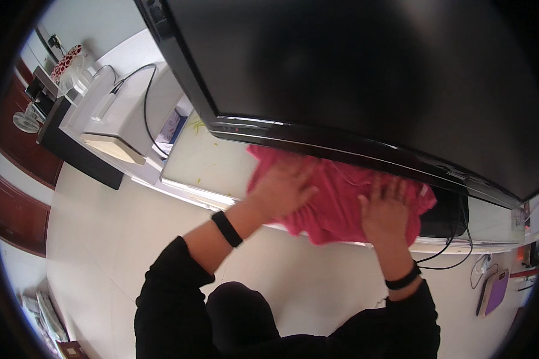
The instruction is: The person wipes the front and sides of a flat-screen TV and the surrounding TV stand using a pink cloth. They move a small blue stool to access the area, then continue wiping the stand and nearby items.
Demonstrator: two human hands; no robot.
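A crumpled pink cloth (341, 197) lies on the pale top of a low cabinet, just below the lower edge of a large black television (341, 89). My left hand (285, 188) rests on the cloth's left part, fingers spread and slightly blurred. On the right part lies my right hand (386, 211), palm down, with its fingers pointing towards the screen. Part of the cloth hangs over the cabinet's front edge. Beside its right end, a flat black device (444, 215) sits partly under the television, with black cables running across it.
Left of the television stands a white cabinet section (130, 107) with a power strip (103, 107) and a black cable. An open-fronted compartment beside it holds papers or boxes. A purple-topped object (495, 291) is on the floor at right. A small white fan (26, 122) shows far left.
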